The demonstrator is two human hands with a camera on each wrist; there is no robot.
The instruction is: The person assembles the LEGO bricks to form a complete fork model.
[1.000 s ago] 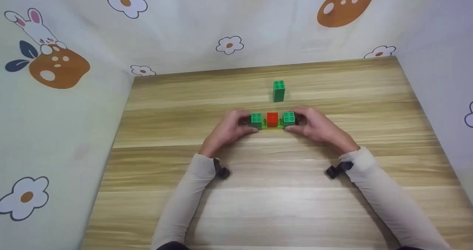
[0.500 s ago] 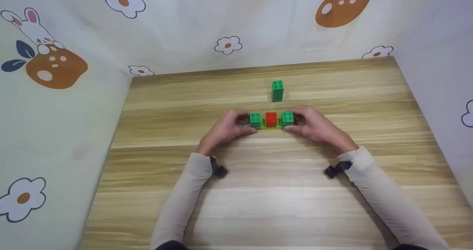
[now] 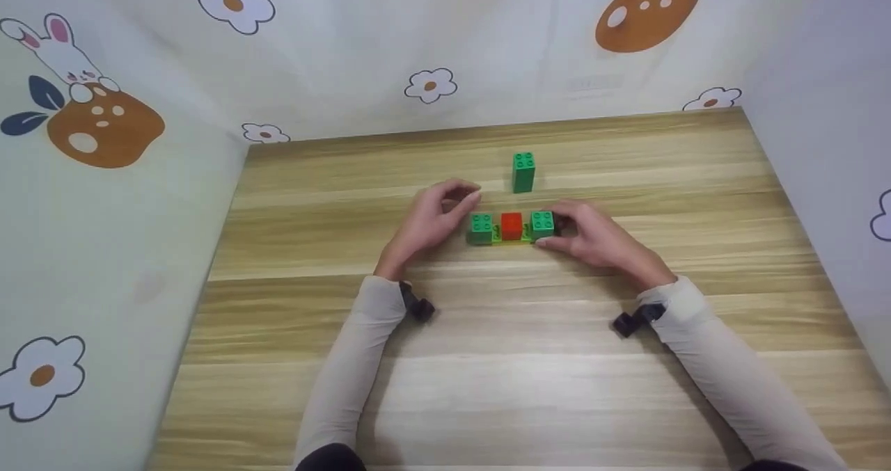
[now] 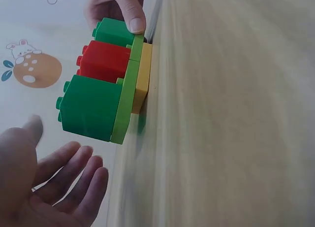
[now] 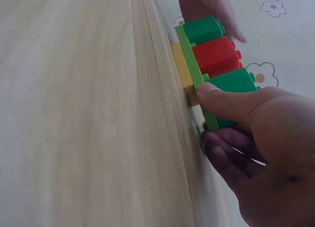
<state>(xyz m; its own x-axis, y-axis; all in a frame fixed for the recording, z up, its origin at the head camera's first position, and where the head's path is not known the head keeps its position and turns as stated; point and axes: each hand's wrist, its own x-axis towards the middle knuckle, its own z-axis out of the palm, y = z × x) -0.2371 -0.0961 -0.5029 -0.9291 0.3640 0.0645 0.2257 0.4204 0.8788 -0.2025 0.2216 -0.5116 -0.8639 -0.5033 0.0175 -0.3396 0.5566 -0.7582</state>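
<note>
A toy building-brick assembly stands on the table: a yellow brick [image 4: 142,79] at the bottom, a light green layer [image 4: 125,109] across it, and a row of bricks on top. In that row a red brick [image 3: 511,225] sits between a left green brick [image 4: 91,109] and a right green brick [image 3: 542,225]. My right hand [image 3: 597,236] grips the assembly's right end; in the right wrist view the thumb [image 5: 209,87] presses the light green layer and fingers curl below. My left hand [image 3: 428,222] is apart from the left end, fingers loosely bent, holding nothing.
Behind the assembly a tall green brick stack [image 3: 523,173] stands upright on the wooden table [image 3: 515,387]. Patterned cloth walls [image 3: 334,53] rise at the back and both sides. Dark wrist cameras [image 3: 630,320] are strapped on both sleeves.
My left hand has let go of the assembly's left end and moved back toward the wall, up and away. My right hand keeps its grip, and the bricks stay in place.
</note>
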